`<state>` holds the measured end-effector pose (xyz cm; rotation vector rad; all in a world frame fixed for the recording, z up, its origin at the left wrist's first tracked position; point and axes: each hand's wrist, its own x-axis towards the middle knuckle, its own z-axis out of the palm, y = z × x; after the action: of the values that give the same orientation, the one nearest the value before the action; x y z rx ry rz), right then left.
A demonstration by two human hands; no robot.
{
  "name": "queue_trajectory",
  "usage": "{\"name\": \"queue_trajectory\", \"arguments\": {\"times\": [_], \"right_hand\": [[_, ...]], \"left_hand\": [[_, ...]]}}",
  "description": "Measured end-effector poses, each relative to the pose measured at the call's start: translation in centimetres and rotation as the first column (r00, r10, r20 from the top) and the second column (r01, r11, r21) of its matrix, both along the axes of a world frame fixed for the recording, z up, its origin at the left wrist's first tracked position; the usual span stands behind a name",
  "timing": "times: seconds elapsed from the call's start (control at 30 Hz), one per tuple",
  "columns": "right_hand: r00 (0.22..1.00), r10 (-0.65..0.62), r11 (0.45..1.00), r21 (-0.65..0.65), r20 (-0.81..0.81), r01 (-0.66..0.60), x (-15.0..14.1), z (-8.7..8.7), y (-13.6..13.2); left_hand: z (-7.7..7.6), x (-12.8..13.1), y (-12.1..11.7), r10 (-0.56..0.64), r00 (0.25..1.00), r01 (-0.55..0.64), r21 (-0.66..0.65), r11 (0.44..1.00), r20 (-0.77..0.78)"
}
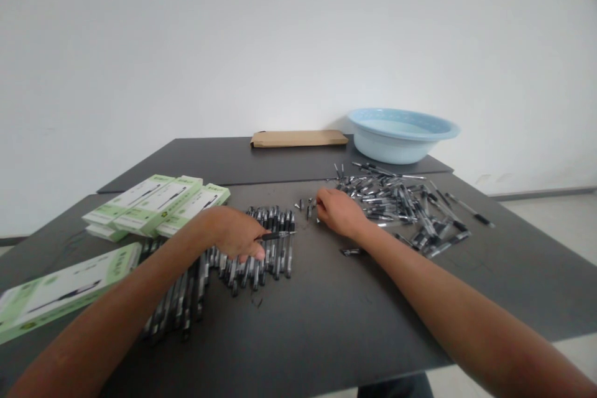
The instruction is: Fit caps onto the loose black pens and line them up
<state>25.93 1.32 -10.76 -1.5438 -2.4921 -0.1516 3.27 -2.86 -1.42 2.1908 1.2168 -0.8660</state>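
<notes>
My left hand (pixel 239 233) is closed on an uncapped black pen (pixel 274 236), its tip pointing right. Below that hand lie capped pens (pixel 268 267) side by side in rows, and more pens (pixel 175 305) lie nearer my left forearm. My right hand (pixel 339 211) is closed, fingers curled down at the table beside several small loose pen caps (pixel 308 208). Whatever its fingertips pinch is hidden. Right of it spreads a jumbled heap of clear pens with black grips (pixel 387 199). One loose cap (pixel 351 252) sits below my right wrist.
White and green pen boxes (pixel 156 202) are stacked at the left, with another box (pixel 69 286) nearer me. At the back stand a light blue basin (pixel 396 143) and a flat brown cardboard piece (pixel 298 138). The dark table (pixel 298 336) meets a white wall behind.
</notes>
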Motion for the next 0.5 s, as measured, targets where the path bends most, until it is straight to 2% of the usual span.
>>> {"name": "queue_trajectory", "arguments": {"times": [0.13, 0.27, 0.37, 0.5], "right_hand": [[0.983, -0.002, 1.0, 0.023, -0.182, 0.006, 0.4, 1.6, -1.0], [0.925, 0.139, 0.988, -0.01, -0.353, -0.152, 0.1, 3.6, -4.0], [0.894, 0.244, 0.957, -0.053, -0.376, -0.284, -0.5, 4.5, -6.3], [0.913, 0.263, 0.956, -0.042, -0.31, -0.29, -1.1, 4.5, -7.5]], "left_hand": [[0.0, 0.0, 0.1, -0.009, 1.0, 0.009, 0.041, 0.999, -0.011], [-0.2, 0.2, 0.4, -0.021, 1.0, 0.022, 0.04, 0.999, -0.021], [-0.4, 0.4, 0.7, -0.032, 0.999, 0.032, 0.005, 0.999, -0.033], [-0.8, 0.6, 0.9, -0.013, 0.999, 0.012, -0.019, 1.0, -0.033]]}}
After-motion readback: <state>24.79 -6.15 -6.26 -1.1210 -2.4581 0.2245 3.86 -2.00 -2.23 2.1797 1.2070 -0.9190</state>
